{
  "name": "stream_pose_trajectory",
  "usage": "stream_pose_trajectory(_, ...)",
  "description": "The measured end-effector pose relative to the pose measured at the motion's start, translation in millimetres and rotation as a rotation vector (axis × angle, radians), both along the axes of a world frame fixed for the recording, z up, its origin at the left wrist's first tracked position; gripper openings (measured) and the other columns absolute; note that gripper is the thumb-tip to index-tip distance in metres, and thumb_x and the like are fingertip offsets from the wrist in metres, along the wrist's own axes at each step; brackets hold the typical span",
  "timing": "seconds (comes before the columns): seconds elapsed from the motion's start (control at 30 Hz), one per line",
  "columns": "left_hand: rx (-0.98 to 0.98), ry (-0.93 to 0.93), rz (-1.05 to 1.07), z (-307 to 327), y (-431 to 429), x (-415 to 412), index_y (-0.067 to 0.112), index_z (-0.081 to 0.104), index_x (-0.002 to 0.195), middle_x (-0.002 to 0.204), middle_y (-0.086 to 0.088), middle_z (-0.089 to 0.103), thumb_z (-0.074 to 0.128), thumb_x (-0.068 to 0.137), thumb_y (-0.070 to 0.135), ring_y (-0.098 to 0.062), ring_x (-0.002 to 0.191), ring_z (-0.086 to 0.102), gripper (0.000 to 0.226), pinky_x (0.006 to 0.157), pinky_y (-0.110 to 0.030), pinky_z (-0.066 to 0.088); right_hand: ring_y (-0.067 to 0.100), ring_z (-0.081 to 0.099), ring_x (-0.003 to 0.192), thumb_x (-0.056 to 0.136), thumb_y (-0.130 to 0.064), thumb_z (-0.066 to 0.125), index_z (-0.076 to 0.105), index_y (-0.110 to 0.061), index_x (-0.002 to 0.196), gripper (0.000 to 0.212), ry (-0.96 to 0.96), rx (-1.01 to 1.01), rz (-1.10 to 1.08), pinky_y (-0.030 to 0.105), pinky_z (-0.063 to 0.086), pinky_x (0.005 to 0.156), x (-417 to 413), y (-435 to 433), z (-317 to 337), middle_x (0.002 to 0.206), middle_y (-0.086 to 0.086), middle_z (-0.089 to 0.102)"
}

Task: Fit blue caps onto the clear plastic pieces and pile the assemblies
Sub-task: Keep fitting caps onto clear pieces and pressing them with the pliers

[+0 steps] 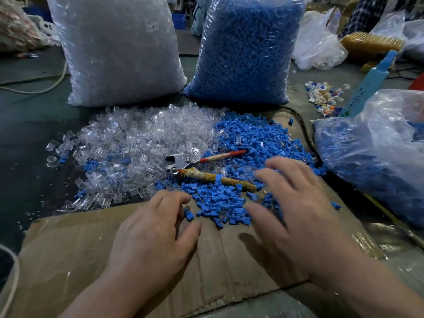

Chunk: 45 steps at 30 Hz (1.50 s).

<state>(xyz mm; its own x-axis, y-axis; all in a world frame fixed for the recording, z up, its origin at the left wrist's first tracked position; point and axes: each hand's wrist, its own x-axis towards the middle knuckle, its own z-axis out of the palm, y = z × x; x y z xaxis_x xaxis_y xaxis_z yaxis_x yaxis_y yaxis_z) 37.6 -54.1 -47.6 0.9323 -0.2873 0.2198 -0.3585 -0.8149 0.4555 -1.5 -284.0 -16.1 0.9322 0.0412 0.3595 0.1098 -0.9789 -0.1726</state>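
The left hand (156,228), at 7 o'clock over the cardboard (80,249), has loosely bent fingers. A blue cap (189,214) lies between forefinger and thumb; I cannot tell whether they pinch it. The right hand (296,203), at 4 o'clock and blurred, spreads relaxed fingers over the blue heap (241,138), hiding part of it. The clear pieces (137,138) lie at 10 o'clock. At 3 o'clock a bag (378,145) is cut off.

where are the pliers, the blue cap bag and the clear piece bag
pliers (206,176): head view, on the wrapped lower handle
blue cap bag (245,49): head view, middle of its front face
clear piece bag (121,51): head view, middle of its front face
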Motion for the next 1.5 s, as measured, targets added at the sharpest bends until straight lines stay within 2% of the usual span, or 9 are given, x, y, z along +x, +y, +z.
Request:
stream_pose_trajectory(0.23, -0.187, 0.07, 0.052, -1, 0, 1, 0.043, 0.057, 0.104, 0.084, 0.023, 0.058, 0.062, 0.082, 0.045, 0.004, 0.074, 0.054, 0.022, 0.067, -0.032, 0.042, 0.021, -0.017, 0.146, 0.059, -0.089, -0.017, -0.017, -0.03, 0.147, 0.106, 0.551, -0.075, -0.269, 0.037, -0.004, 0.119, -43, -18, -26, 0.157, -0.001, -0.024)
stream_pose_trajectory(0.5, -0.392, 0.052, 0.104, -2, 4, 2, 0.049, 0.056, 0.097, 0.097, 0.032, 0.06, 0.065, 0.088, 0.031, 0.008, 0.087, 0.058, 0.021, 0.066, -0.018, 0.041, 0.019, -0.044, 0.135, 0.071, -0.081, 0.003, -0.012, -0.031, 0.152, 0.096, 0.463, -0.058, 0.095, 0.038, -0.022, 0.112, -15, 42, -24, 0.157, 0.001, -0.031)
stream_pose_trajectory(0.63, -0.478, -0.011, 0.151, -3, 9, 5, 0.046, 0.058, 0.098, 0.093, 0.024, 0.063, 0.07, 0.085, 0.025, 0.004, 0.084, 0.061, 0.027, 0.067, -0.016, 0.044, 0.024, -0.029, 0.144, 0.078, -0.078, 0.016, 0.0, -0.028, 0.153, 0.091, 0.366, -0.088, 0.191, 0.043, -0.014, 0.116, 12, 57, -20, 0.161, 0.005, -0.015)
stream_pose_trajectory(0.83, -0.097, -0.085, 0.262, 12, 30, 18, 0.035, 0.055, 0.122, 0.103, 0.018, 0.047, 0.068, 0.076, 0.056, -0.01, 0.098, 0.054, 0.053, 0.083, -0.04, 0.05, 0.032, 0.006, 0.147, 0.081, -0.078, 0.033, 0.026, -0.021, 0.147, 0.088, 0.213, -0.138, 0.27, 0.049, 0.005, 0.118, 52, 68, -21, 0.155, 0.013, 0.023)
stream_pose_trajectory(1.0, 0.085, -0.028, 0.269, 21, 40, 22, 0.033, 0.065, 0.112, 0.091, 0.014, 0.055, 0.062, 0.074, 0.069, -0.018, 0.092, 0.06, 0.052, 0.08, -0.04, 0.052, 0.032, 0.014, 0.144, 0.087, -0.073, 0.034, 0.031, -0.022, 0.145, 0.078, 0.207, -0.196, 0.194, 0.052, 0.011, 0.117, 65, 71, -5, 0.152, 0.013, 0.027)
stream_pose_trajectory(1.13, 0.174, 0.074, 0.295, 21, 50, 27, 0.038, 0.058, 0.112, 0.087, 0.012, 0.059, 0.051, 0.077, 0.071, -0.018, 0.085, 0.06, 0.048, 0.07, -0.034, 0.049, 0.024, 0.051, 0.09, 0.087, -0.059, 0.044, 0.06, -0.021, 0.105, 0.045, -0.023, -0.154, 0.123, 0.041, 0.041, 0.074, 33, 62, 6, 0.097, 0.002, 0.057)
stream_pose_trajectory(1.23, 0.233, 0.104, 0.252, 19, 43, 22, 0.042, 0.05, 0.121, 0.101, 0.014, 0.063, 0.042, 0.075, 0.078, -0.015, 0.094, 0.062, 0.059, 0.077, -0.032, 0.051, 0.019, 0.054, 0.055, 0.083, -0.063, 0.039, 0.05, -0.027, 0.085, 0.037, 0.078, -0.176, 0.072, 0.029, 0.024, 0.043, 8, 61, 15, 0.064, -0.007, 0.054)
stream_pose_trajectory(1.33, 0.286, 0.057, 0.213, 19, 28, 15, 0.041, 0.05, 0.129, 0.118, 0.016, 0.064, 0.043, 0.074, 0.08, -0.014, 0.104, 0.064, 0.068, 0.08, -0.033, 0.05, 0.02, 0.061, 0.082, 0.083, -0.077, 0.024, 0.019, -0.031, 0.091, 0.046, 0.404, -0.13, 0.067, 0.033, 0.02, 0.047, -1, 64, 6, 0.088, -0.006, 0.056)
stream_pose_trajectory(1.5, 0.28, -0.009, 0.19, 11, 21, 18, 0.036, 0.058, 0.13, 0.114, 0.008, 0.065, 0.054, 0.081, 0.069, -0.021, 0.099, 0.069, 0.059, 0.076, -0.036, 0.053, 0.024, 0.062, 0.08, 0.092, -0.067, 0.031, 0.019, -0.028, 0.096, 0.041, 0.269, -0.136, 0.128, 0.032, 0.013, 0.044, 17, 75, -7, 0.09, -0.005, 0.057)
